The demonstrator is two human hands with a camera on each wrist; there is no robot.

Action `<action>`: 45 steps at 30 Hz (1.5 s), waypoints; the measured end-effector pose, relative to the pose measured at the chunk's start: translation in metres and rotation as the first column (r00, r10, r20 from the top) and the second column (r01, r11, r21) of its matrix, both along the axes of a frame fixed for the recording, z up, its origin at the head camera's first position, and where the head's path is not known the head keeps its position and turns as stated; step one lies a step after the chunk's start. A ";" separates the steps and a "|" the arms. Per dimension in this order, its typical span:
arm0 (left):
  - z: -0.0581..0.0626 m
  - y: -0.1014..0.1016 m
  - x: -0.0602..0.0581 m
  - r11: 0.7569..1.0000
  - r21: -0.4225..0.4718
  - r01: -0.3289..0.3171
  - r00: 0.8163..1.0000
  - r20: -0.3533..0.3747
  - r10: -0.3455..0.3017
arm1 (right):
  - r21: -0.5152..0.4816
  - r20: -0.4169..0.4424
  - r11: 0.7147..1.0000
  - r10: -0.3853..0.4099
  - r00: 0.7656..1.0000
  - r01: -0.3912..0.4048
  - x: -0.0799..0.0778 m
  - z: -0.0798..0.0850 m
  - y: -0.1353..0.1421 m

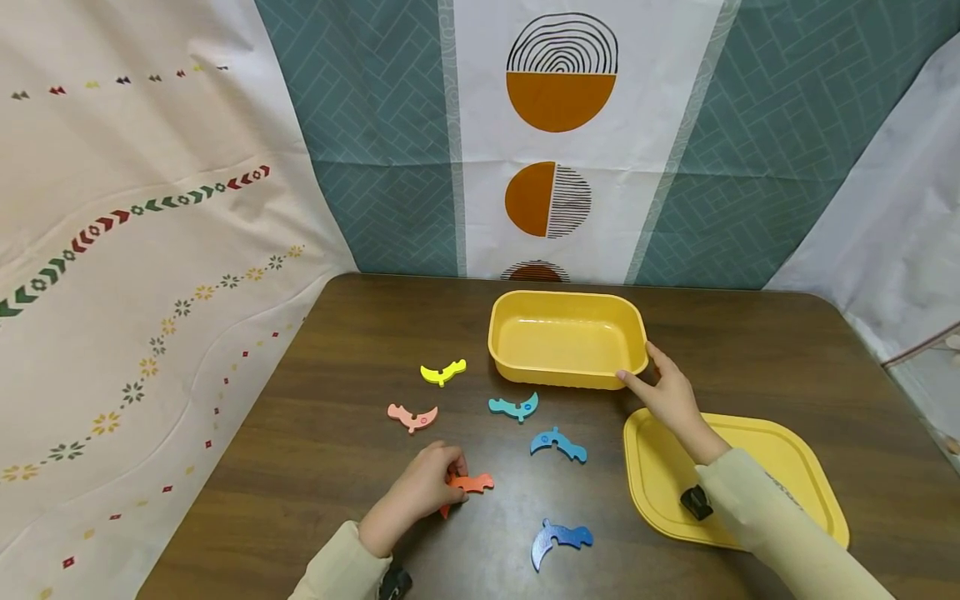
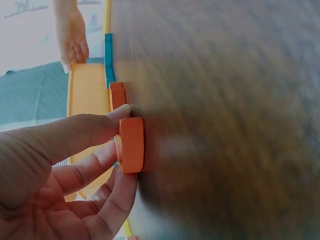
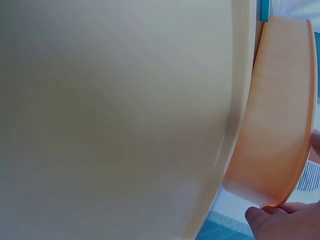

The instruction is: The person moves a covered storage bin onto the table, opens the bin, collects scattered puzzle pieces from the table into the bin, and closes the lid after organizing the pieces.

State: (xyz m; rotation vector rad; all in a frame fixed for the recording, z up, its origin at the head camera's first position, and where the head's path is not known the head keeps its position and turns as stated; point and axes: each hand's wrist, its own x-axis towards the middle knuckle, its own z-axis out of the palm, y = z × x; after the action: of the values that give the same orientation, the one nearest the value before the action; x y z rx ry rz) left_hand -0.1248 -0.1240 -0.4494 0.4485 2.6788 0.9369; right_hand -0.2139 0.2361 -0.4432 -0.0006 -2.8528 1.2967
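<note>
My left hand [image 1: 426, 482] pinches a flat orange bird-like piece [image 1: 478, 482] between thumb and fingers. In the left wrist view, the thick end of the orange piece [image 2: 132, 146] shows between the fingertips, close over the table. My right hand [image 1: 671, 404] grips the right front corner of a yellow box [image 1: 567, 379], thumb at the front rim and fingers at the side. The box's outer wall [image 3: 275, 105] fills the right of the right wrist view. Nothing lies inside the box.
Similar pieces lie about: yellow [image 1: 442, 373], pink [image 1: 412, 418], teal [image 1: 514, 407], light blue [image 1: 558, 444] and dark blue [image 1: 560, 538]. A yellow lid [image 1: 656, 492] lies under my right forearm. Patterned cloth [image 1: 390, 167] hangs behind the brown table [image 1: 300, 467].
</note>
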 end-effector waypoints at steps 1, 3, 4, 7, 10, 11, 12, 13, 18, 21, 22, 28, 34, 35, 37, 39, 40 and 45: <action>0.000 0.000 0.000 1.000 0.001 0.003 1.000 -0.003 -0.003 | -0.001 -0.002 1.000 0.002 1.000 -0.002 0.000 0.000 0.000; 0.000 0.000 -0.001 1.000 0.002 0.006 1.000 -0.006 -0.006 | -0.003 -0.003 1.000 0.006 1.000 -0.006 0.000 0.000 0.000; 0.000 0.000 -0.001 1.000 0.003 0.007 1.000 -0.005 -0.007 | -0.005 -0.003 1.000 0.007 1.000 -0.007 0.000 0.000 0.000; 0.001 0.000 -0.002 1.000 0.002 0.007 1.000 -0.006 -0.007 | -0.007 0.002 1.000 0.012 1.000 -0.012 0.001 0.001 0.001; 0.001 0.000 -0.002 1.000 0.010 0.005 1.000 -0.017 -0.005 | -0.006 0.003 1.000 0.015 1.000 -0.015 0.001 0.001 0.001; 0.000 0.000 -0.001 1.000 0.014 0.005 1.000 -0.023 -0.004 | -0.006 0.006 1.000 0.016 1.000 -0.016 0.001 0.001 0.001; 0.000 0.000 -0.001 1.000 0.017 0.005 1.000 -0.026 -0.005 | -0.006 0.004 1.000 0.016 1.000 -0.016 0.001 0.001 0.001; 0.000 0.000 -0.001 1.000 0.020 0.005 1.000 -0.028 -0.005 | -0.006 0.001 1.000 0.016 1.000 -0.016 0.002 0.001 0.001; -0.001 0.000 -0.001 1.000 0.018 0.004 1.000 -0.031 -0.003 | -0.002 -0.008 1.000 0.003 1.000 -0.003 0.003 0.001 -0.001; -0.003 0.001 -0.002 1.000 0.014 0.002 0.998 -0.056 -0.001 | 0.002 -0.003 1.000 0.002 1.000 -0.002 0.003 0.002 -0.002; -0.004 0.001 -0.002 1.000 0.014 0.002 0.998 -0.065 -0.001 | 0.003 0.000 1.000 0.002 1.000 -0.002 0.003 0.002 -0.002; -0.004 0.001 -0.002 1.000 0.010 -0.013 0.997 -0.070 0.014 | 0.016 0.025 1.000 0.005 1.000 -0.005 0.002 0.002 -0.001; -0.003 0.003 -0.003 1.000 0.011 -0.027 0.996 -0.080 0.028 | 0.015 0.016 1.000 0.005 1.000 -0.005 0.003 0.002 -0.001; -0.003 0.004 -0.003 0.999 0.009 -0.032 0.996 -0.078 0.033 | 0.014 0.013 1.000 0.006 1.000 -0.007 0.003 0.001 0.000; -0.002 0.004 -0.004 0.999 0.008 -0.038 0.996 -0.081 0.038 | 0.013 0.011 1.000 0.009 1.000 -0.009 0.003 0.001 0.000; -0.002 0.005 -0.005 0.999 0.006 -0.044 0.995 -0.086 0.045 | 0.014 0.007 1.000 0.013 1.000 -0.013 0.003 0.001 0.000; -0.001 0.006 -0.006 0.999 0.004 -0.047 0.995 -0.091 0.048 | 0.015 0.005 1.000 0.014 1.000 -0.014 0.002 0.001 0.000; 0.001 0.007 -0.008 0.999 -0.003 -0.048 0.991 -0.127 0.048 | 0.015 0.000 1.000 0.016 1.000 -0.016 0.003 0.001 -0.001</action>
State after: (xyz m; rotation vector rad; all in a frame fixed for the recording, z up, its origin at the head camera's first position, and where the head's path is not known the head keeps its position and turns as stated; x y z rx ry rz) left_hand -0.1324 -0.1171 -0.4486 0.4587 2.8171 0.9439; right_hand -0.2112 0.2355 -0.4418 0.0215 -2.8683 1.2780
